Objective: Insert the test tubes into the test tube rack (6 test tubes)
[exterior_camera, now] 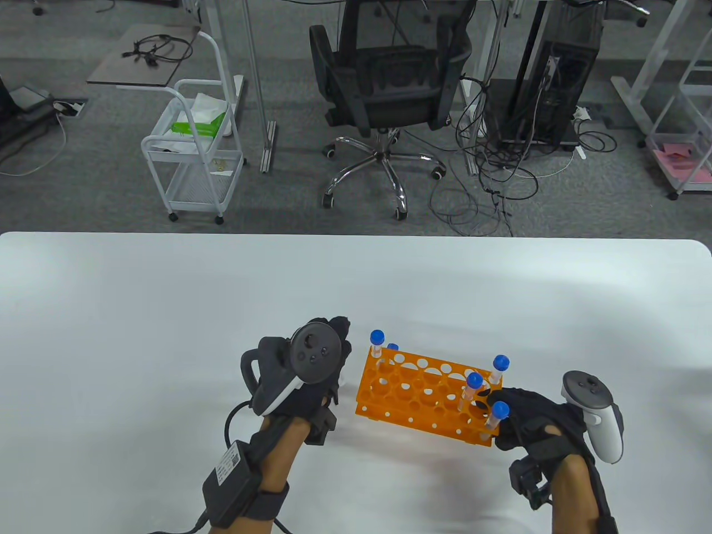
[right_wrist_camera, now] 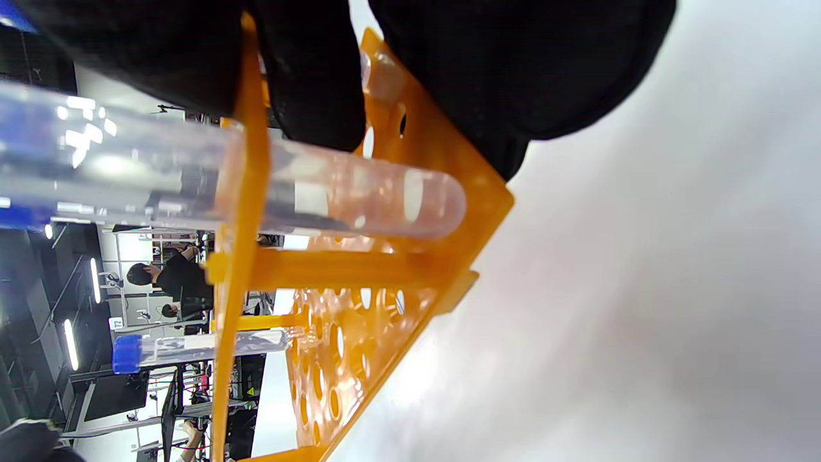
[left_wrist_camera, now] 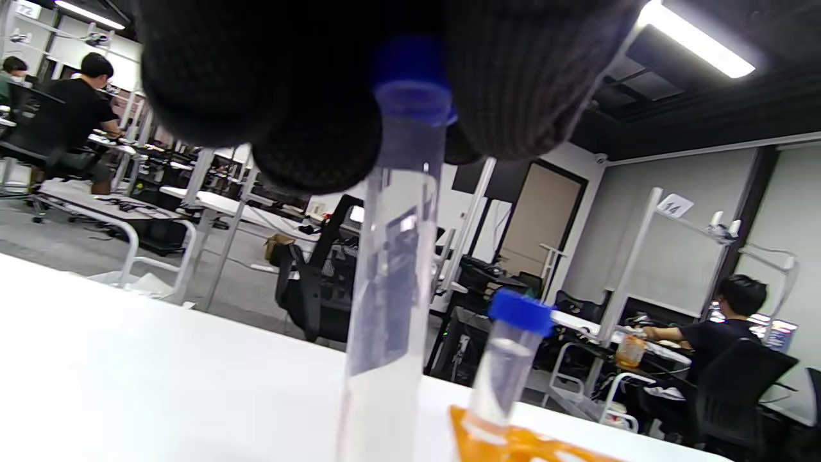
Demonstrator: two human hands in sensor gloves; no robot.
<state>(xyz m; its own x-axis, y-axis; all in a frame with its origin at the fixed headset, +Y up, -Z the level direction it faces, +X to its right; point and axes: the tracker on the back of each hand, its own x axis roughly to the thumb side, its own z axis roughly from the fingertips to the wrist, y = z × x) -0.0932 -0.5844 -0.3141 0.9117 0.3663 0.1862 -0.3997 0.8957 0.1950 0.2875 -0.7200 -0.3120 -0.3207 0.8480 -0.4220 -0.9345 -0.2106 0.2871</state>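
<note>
The orange test tube rack (exterior_camera: 428, 397) stands on the white table, with several blue-capped test tubes upright in it, two at its left end (exterior_camera: 377, 336) and three at its right end (exterior_camera: 474, 381). My left hand (exterior_camera: 320, 361) is just left of the rack. In the left wrist view its fingers (left_wrist_camera: 308, 122) pinch the blue-capped top of a clear test tube (left_wrist_camera: 391, 256) held upright beside the rack (left_wrist_camera: 513, 443). That tube is hidden under the hand in the table view. My right hand (exterior_camera: 534, 417) grips the rack's right end (right_wrist_camera: 359, 269) next to a seated tube (right_wrist_camera: 333, 192).
The white table (exterior_camera: 167, 334) spreads wide on all sides of the rack. Beyond its far edge are an office chair (exterior_camera: 384, 83) and a white cart (exterior_camera: 194, 150) on the floor.
</note>
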